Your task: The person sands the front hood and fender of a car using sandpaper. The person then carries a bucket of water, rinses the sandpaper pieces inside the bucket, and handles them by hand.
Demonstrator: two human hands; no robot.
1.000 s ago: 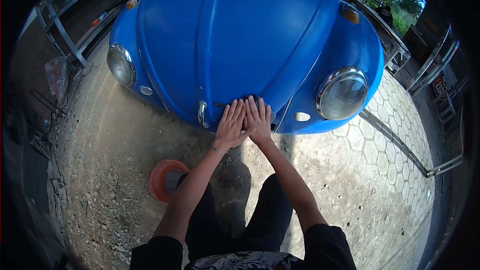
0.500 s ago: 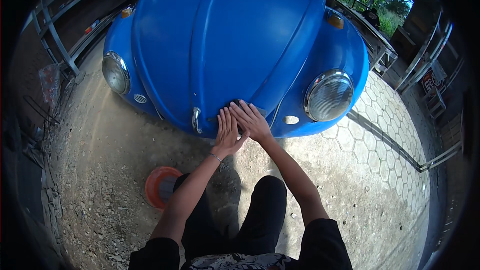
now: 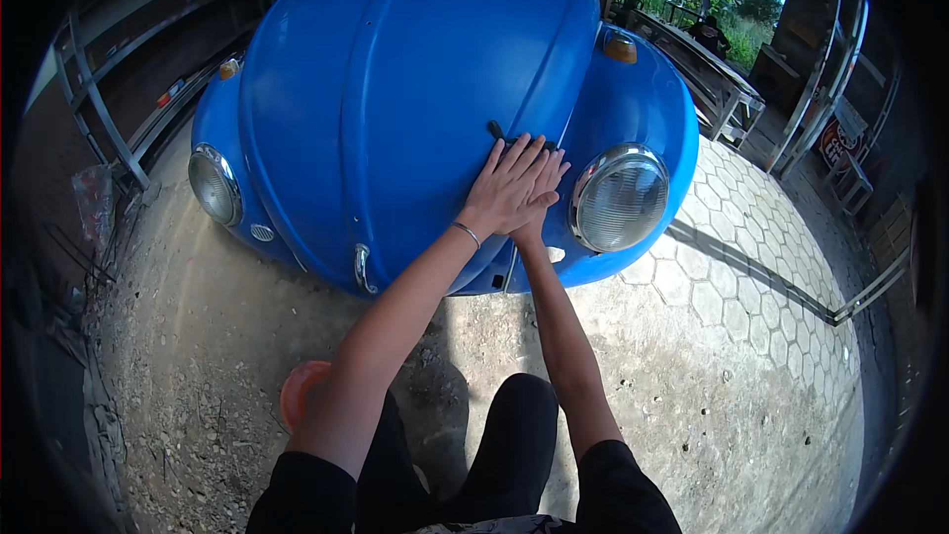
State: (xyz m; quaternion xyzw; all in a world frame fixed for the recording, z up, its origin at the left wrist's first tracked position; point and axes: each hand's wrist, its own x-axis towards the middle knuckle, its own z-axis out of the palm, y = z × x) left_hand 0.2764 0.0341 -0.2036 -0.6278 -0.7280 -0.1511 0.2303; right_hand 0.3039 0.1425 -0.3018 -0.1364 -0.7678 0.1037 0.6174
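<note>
In front of me stands a rounded blue car, and both my hands lie on its front hood (image 3: 445, 89), near the seam by the right headlight (image 3: 621, 198). My left hand (image 3: 502, 186) is open, its fingers stretched out, partly overlapping my right hand. My right hand (image 3: 546, 178) lies open and flat under and beside it. A dark, thin thing (image 3: 496, 129) shows past the fingertips against the blue paint; most of it is hidden under the hands, and its kind cannot be told. Left of my arms is the chrome hood handle (image 3: 364, 269).
A reddish bucket (image 3: 300, 391) stands by my left leg, partly behind my forearm. Gravelly ground (image 3: 217, 376) lies around my feet, with hexagonal paving (image 3: 727, 277) on the right. Metal racks (image 3: 104, 104) line the left side. A person (image 3: 709, 37) in dark clothing is far back right.
Both hands have slid up and right across the hood, from near the handle toward the right headlight. The dark thing beneath them has moved along. My view has shifted slightly.
</note>
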